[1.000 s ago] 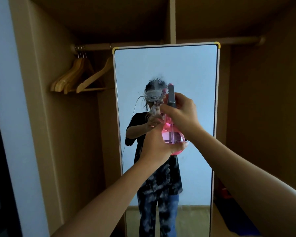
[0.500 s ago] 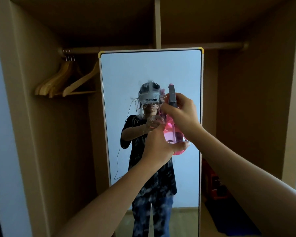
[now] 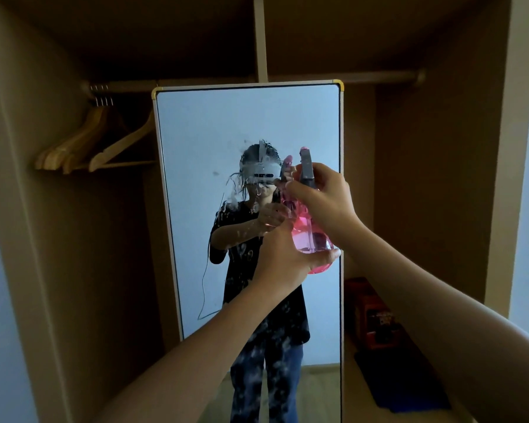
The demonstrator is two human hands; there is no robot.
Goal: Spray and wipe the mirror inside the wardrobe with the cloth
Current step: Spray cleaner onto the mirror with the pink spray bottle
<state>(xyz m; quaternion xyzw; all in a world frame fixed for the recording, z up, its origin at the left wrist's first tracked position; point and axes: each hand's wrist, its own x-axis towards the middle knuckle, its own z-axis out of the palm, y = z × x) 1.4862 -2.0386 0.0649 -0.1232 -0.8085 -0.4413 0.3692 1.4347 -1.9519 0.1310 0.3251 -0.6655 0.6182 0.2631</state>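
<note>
Both hands were up in front of the mirror [image 3: 214, 123], on one pink bottle [image 3: 310, 236]. Left hand [image 3: 283, 257] cupped the round base from below and at 7 o'clock, fingers curled under it, one fingertip showing at the base's 3 o'clock edge. Right hand [image 3: 324, 199] was wrapped round the neck and the grey sprayer head, fingers curled on the trigger side; how far the trigger was squeezed, cannot tell. Bottle was upright, held just short of the glass at the mirror's 3 o'clock side, nozzle toward the glass. Pink liquid filled the lower bulb.

Mirror stood upright inside the wardrobe [image 3: 425, 178], white frame with yellow top corners. White foam splatter [image 3: 242, 206] sat on the glass at centre, with runs and flecks trailing toward 6 o'clock. Cloth not seen in either hand.

Wooden hangers [image 3: 89, 148] hung off the rail [image 3: 379, 77] at 10 o'clock of the mirror. A red box [image 3: 370, 312] sat on the wardrobe floor at 4 o'clock of the mirror, with a dark blue mat [image 3: 403, 377] just in front of it.
</note>
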